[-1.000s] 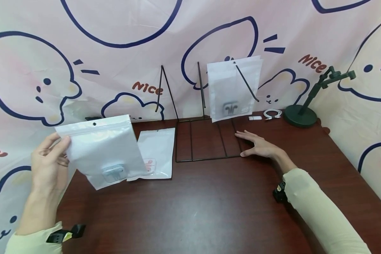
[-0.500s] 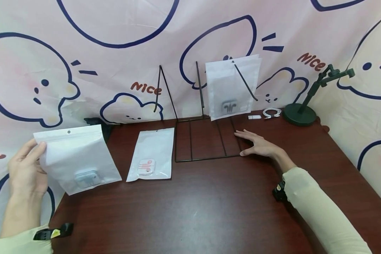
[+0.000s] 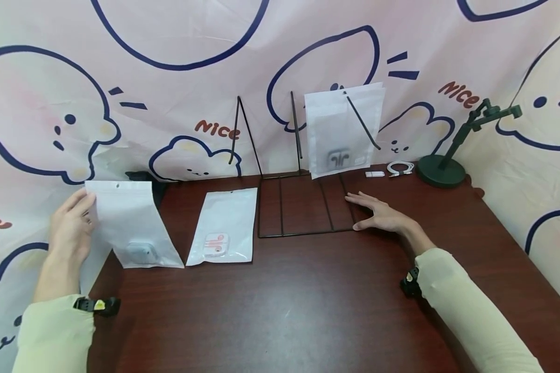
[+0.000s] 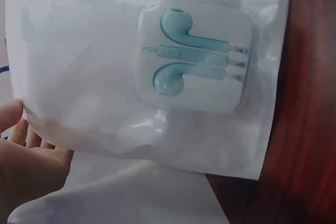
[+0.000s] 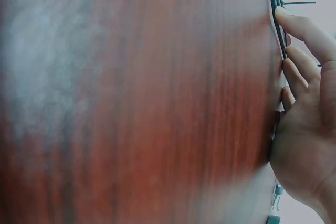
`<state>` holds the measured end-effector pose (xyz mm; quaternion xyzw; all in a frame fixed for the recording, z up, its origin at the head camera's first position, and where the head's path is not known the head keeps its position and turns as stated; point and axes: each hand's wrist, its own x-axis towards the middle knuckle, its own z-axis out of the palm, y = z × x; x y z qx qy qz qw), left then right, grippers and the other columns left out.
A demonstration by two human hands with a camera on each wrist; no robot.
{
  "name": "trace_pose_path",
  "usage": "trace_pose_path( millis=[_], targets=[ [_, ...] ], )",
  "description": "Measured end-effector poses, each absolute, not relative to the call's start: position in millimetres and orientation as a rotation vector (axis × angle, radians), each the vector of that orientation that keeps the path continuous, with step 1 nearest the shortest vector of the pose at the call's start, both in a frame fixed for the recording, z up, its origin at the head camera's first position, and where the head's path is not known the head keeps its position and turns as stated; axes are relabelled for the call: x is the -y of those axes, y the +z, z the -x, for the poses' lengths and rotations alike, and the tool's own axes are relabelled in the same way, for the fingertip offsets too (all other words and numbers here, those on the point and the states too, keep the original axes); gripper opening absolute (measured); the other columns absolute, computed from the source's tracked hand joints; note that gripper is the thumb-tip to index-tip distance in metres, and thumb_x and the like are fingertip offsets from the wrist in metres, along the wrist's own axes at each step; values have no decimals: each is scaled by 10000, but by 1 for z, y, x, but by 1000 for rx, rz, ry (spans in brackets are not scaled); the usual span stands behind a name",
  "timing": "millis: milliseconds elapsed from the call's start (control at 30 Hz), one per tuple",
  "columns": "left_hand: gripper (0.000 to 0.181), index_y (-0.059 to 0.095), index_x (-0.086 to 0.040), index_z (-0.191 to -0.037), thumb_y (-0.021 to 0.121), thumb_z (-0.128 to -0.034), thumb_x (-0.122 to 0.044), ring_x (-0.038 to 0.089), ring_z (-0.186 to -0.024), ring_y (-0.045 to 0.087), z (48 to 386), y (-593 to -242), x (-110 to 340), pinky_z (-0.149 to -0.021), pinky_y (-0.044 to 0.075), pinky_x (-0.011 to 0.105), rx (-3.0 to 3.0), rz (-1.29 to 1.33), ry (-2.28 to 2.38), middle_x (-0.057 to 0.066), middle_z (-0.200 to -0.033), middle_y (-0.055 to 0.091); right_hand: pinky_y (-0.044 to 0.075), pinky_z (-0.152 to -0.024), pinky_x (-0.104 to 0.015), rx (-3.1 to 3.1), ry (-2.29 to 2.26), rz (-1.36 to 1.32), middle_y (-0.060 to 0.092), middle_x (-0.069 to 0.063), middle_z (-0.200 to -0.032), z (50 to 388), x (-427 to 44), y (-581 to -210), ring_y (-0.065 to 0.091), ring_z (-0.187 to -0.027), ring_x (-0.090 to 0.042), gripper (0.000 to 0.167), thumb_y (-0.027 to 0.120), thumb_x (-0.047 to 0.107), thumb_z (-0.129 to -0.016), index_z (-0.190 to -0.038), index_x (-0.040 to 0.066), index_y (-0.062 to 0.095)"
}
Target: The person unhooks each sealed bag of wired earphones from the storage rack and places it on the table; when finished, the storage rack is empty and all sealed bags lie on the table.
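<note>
In the head view, reddish "Nice" (image 3: pixel 217 129) reads on the backdrop (image 3: pixel 168 83) at 10 and 2 o'clock. At 9, the left hand (image 3: pixel 71 225) pinches a white pouch (image 3: pixel 128 217) by its upper edge, boxed earphones (image 4: pixel 194 56) showing through; the right hand (image 3: pixel 382 213), loosely spread and gripping nothing, touches the wire rack (image 3: pixel 281 207) at 3, with a flat pouch (image 3: pixel 231 212) on the bench (image 3: pixel 280 305) at 8 o'clock

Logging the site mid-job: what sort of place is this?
Probably a staged indoor desk corner: a brown table against a cartoon-print backdrop, with a wire rack and a green stand on it.
</note>
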<state>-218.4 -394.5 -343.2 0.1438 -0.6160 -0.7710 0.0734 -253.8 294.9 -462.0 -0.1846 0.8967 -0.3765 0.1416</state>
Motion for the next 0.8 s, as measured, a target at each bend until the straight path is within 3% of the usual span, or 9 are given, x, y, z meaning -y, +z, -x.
trace_pose_path(
  millis=[233, 333, 467, 600, 800],
  targets=[
    [546, 515, -259, -1536, 685, -1017, -289, 57, -1125, 439, 253, -346, 376, -1157, 233, 249, 1987, -442, -2231, -175, -1346, 474, 34, -1147, -789, -2588, -1096, 533, 138, -161, -1731, 254, -296, -464, 35, -1584, -436, 859, 792, 338, -912, -1631, 162, 356],
    [590, 496, -284, -1553, 694, -1002, -358, 102, -1275, 429, 267, -349, 367, -1251, 152, 331, 2062, -506, -2178, -126, -1467, 466, 57, -1148, -789, -2587, -1099, 520, 120, -156, -1734, 254, -295, -464, 39, -1583, -437, 871, 797, 342, -903, -1634, 176, 354],
    [638, 431, -336, -1587, 653, -999, -449, 181, -1558, 211, 282, -355, 357, -1287, 35, 456, 2199, -536, -2089, -71, -1696, 271, 93, -1152, -779, -2586, -1102, 517, 99, -136, -1741, 254, -296, -465, 30, -1590, -417, 889, 808, 344, -896, -1639, 193, 344],
    [642, 394, -319, -1607, 611, -1018, -452, 186, -1604, 37, 294, -360, 346, -1283, 2, 455, 2278, -458, -2048, -72, -1736, 135, 114, -1158, -768, -2587, -1093, 514, 92, -115, -1744, 255, -295, -466, 23, -1595, -394, 896, 813, 346, -893, -1640, 204, 339],
    [577, 425, -293, -1597, 598, -1053, -372, 153, -1589, 148, 309, -367, 330, -1289, 26, 430, 2344, -393, -2018, -49, -1720, 224, 124, -1156, -768, -2590, -1088, 510, 103, -114, -1743, 255, -297, -467, 33, -1595, -395, 898, 817, 352, -887, -1638, 206, 347]
  ],
)
